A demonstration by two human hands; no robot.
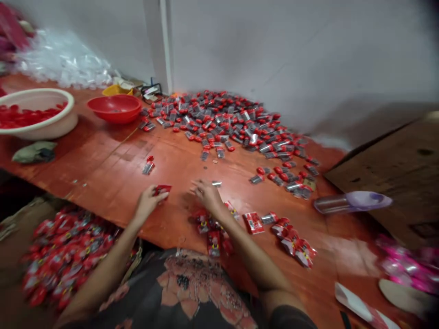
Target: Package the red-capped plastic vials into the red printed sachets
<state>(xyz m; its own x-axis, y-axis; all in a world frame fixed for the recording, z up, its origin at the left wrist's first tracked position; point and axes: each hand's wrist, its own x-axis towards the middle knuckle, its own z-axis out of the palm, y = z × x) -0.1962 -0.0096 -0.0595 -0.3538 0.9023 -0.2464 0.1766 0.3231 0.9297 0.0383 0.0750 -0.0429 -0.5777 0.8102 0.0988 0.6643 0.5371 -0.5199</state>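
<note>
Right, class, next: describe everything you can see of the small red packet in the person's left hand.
The red packet looks small, flat and roughly four-cornered, with a slightly glossy surface that suggests plastic film. Any print or contents are too blurred to make out. The left hand grips it with the fingers, covering part of it. It is over the orange-red tabletop; whether it touches the surface is unclear.

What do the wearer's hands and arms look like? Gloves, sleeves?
Left hand and right hand are ungloved, forearms bare. A dark right sleeve ends near the elbow; the dark top has pinkish flowers.
</note>
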